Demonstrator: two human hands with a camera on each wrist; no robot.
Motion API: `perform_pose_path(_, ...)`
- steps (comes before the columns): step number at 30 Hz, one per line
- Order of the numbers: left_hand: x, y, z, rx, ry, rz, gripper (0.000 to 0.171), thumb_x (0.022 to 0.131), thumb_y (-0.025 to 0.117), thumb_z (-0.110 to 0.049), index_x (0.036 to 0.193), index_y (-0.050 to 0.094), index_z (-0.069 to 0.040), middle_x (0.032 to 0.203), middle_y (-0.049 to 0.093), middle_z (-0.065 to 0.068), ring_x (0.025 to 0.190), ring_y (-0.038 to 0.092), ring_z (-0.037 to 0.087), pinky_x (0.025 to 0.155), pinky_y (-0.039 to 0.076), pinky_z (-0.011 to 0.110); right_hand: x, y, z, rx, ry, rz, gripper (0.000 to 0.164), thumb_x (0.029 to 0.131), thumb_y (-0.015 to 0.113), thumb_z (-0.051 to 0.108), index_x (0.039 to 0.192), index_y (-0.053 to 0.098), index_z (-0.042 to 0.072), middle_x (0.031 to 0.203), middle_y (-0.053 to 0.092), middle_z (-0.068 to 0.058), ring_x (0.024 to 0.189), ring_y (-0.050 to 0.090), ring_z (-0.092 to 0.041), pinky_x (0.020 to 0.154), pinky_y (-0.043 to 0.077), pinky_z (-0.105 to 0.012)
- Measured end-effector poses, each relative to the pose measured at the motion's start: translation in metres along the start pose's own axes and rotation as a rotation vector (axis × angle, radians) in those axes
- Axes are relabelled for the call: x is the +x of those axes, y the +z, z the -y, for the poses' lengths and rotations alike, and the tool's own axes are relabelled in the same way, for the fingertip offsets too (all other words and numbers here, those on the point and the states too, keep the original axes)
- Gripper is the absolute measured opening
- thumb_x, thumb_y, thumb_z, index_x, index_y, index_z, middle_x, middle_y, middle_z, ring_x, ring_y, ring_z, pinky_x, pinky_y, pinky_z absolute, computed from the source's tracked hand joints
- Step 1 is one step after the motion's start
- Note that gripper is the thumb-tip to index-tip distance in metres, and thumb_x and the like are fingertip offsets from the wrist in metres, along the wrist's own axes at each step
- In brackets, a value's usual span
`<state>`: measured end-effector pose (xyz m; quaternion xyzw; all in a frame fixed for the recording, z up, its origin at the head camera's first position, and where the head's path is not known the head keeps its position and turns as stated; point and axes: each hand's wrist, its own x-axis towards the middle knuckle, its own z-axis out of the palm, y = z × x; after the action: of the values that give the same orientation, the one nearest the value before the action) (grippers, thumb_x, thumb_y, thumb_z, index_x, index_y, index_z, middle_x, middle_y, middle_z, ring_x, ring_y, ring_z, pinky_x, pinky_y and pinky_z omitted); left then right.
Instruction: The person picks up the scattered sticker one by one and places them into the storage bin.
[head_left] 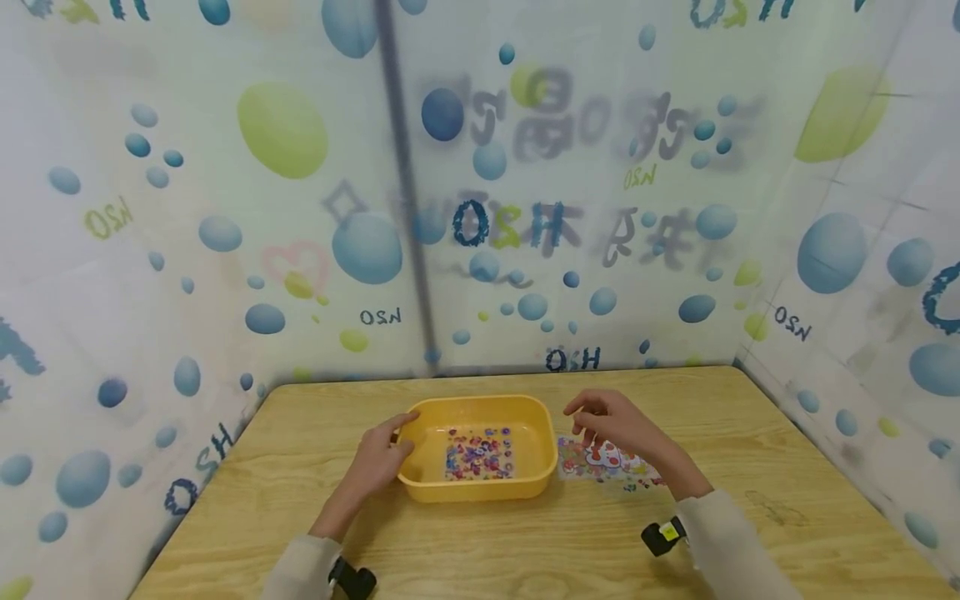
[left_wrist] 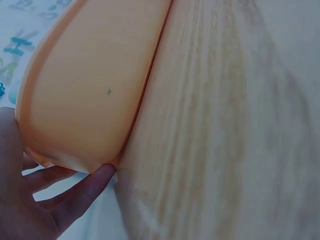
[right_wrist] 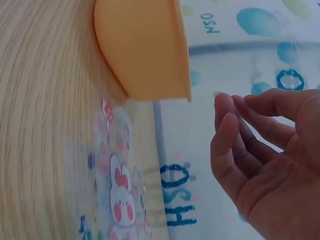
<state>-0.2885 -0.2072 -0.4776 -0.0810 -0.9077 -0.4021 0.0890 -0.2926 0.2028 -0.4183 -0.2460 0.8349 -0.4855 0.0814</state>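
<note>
A yellow plastic basin [head_left: 480, 494] stands on the table, and a patch of small colourful stickers [head_left: 480, 454] lies flat inside it. My left hand [head_left: 381, 452] grips the basin's left end, with the thumb at the rim and fingers against the outer wall, as the left wrist view also shows. To the right of the basin, my right hand [head_left: 618, 423] hovers in the air with loosely bent fingers. Nothing shows between its fingers [right_wrist: 227, 135]. Under it lies a clear sticker sheet [right_wrist: 121, 200] with a white rabbit, partly hidden by that hand in the head view.
The wooden table [head_left: 465, 550] has rounded far corners. Curtains [head_left: 525, 275] printed with blue and green bubbles enclose it at the back and sides. A small black camera [head_left: 663, 536] is strapped to the right wrist, another [head_left: 352, 577] to the left.
</note>
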Motion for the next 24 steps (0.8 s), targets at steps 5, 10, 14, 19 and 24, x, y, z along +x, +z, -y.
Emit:
perform_pose_path(5, 0.001, 0.000, 0.000, 0.000, -0.002, 0.001, 0.051, 0.091, 0.059, -0.005, 0.142, 0.062, -0.006, 0.144, 0.062, 0.021, 0.111, 0.066, 0.036, 0.086, 0.057, 0.045, -0.013, -0.012, -0.010, -0.007, 0.010, -0.025, 0.027, 0.107, 0.052, 0.013, 0.122, 0.064, -0.006, 0.098, 0.065, -0.032, 0.071, 0.067, -0.034, 0.063, 0.060, -0.035)
perform_pose_path(10, 0.001, 0.000, -0.001, 0.003, 0.000, 0.004, 0.052, 0.091, 0.059, -0.005, 0.143, 0.062, -0.006, 0.145, 0.061, 0.021, 0.113, 0.065, 0.036, 0.087, 0.056, 0.045, -0.021, -0.022, -0.018, -0.020, 0.034, -0.054, 0.028, 0.107, 0.052, 0.015, 0.123, 0.065, -0.005, 0.101, 0.066, -0.032, 0.074, 0.067, -0.038, 0.063, 0.060, -0.038)
perform_pose_path(14, 0.001, 0.000, 0.000, 0.003, 0.005, 0.002, 0.052, 0.091, 0.059, -0.005, 0.143, 0.062, -0.006, 0.145, 0.061, 0.021, 0.114, 0.065, 0.037, 0.088, 0.056, 0.046, -0.024, -0.029, -0.024, -0.023, 0.045, -0.059, 0.031, 0.107, 0.053, 0.016, 0.125, 0.064, -0.007, 0.101, 0.066, -0.030, 0.076, 0.068, -0.037, 0.063, 0.060, -0.040)
perform_pose_path(19, 0.001, 0.000, -0.001, 0.002, 0.011, 0.005, 0.052, 0.091, 0.059, -0.005, 0.143, 0.062, -0.005, 0.145, 0.061, 0.022, 0.115, 0.065, 0.038, 0.089, 0.056, 0.047, -0.029, -0.036, -0.030, -0.030, 0.054, -0.053, 0.034, 0.107, 0.053, 0.015, 0.126, 0.061, -0.011, 0.100, 0.067, -0.030, 0.074, 0.068, -0.031, 0.064, 0.060, -0.042)
perform_pose_path(24, -0.001, -0.001, -0.002, 0.009, -0.002, 0.010, 0.051, 0.092, 0.059, -0.006, 0.143, 0.061, -0.007, 0.147, 0.060, 0.021, 0.117, 0.064, 0.038, 0.094, 0.055, 0.050, -0.032, -0.042, -0.035, -0.086, 0.062, -0.075, 0.032, 0.106, 0.054, 0.013, 0.125, 0.062, -0.012, 0.099, 0.068, -0.028, 0.075, 0.069, -0.032, 0.065, 0.061, -0.041)
